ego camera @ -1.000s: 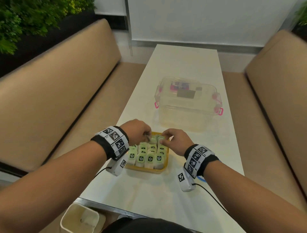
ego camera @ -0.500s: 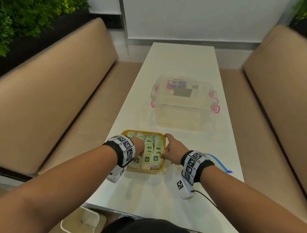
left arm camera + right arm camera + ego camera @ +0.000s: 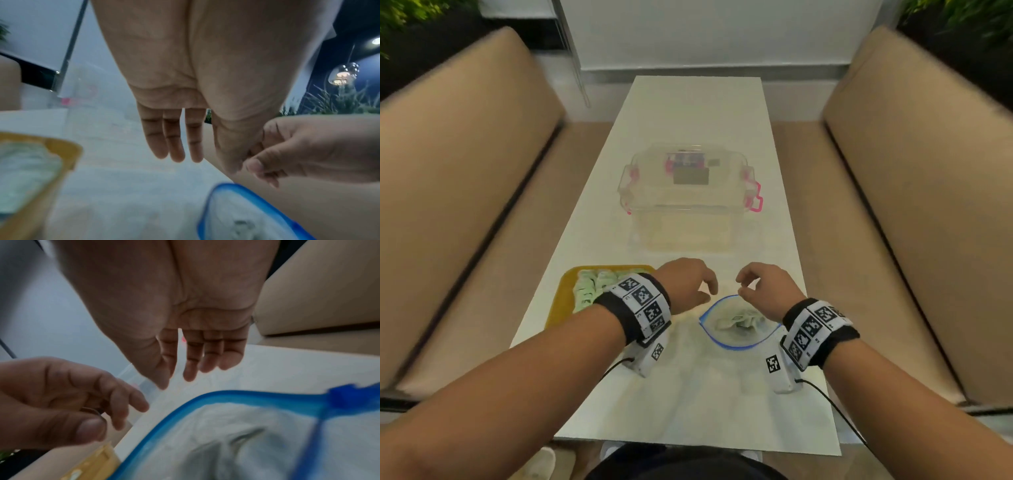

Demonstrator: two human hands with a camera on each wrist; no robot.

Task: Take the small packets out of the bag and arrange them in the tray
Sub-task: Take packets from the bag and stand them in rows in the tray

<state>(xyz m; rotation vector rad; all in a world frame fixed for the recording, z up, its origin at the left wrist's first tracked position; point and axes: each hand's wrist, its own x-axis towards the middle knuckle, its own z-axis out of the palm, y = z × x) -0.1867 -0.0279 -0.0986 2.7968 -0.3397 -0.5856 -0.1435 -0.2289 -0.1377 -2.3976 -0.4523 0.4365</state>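
Observation:
A yellow tray (image 3: pixel 561 305) at the near left of the white table holds rows of pale green packets (image 3: pixel 589 289). To its right lies a clear bag with a blue zip rim (image 3: pixel 736 346), its mouth wide open and several packets (image 3: pixel 739 320) inside. My left hand (image 3: pixel 707 291) and right hand (image 3: pixel 741 286) hover side by side over the bag's far rim. The fingers of both hang loosely and hold nothing. The right wrist view shows the blue rim (image 3: pixel 226 395) just below my fingers (image 3: pixel 191 369). The left wrist view catches the tray corner (image 3: pixel 63 146) and the bag rim (image 3: pixel 224 193).
A clear lidded box with pink latches (image 3: pixel 688 192) stands on the table (image 3: pixel 688 404) beyond my hands. Tan benches (image 3: pixel 465 192) run along both sides of the table. Cables trail from both wrist cameras toward me.
Both hands left the tray and moved right, to above the open bag. The head view shifted, so the tray now sits at the left.

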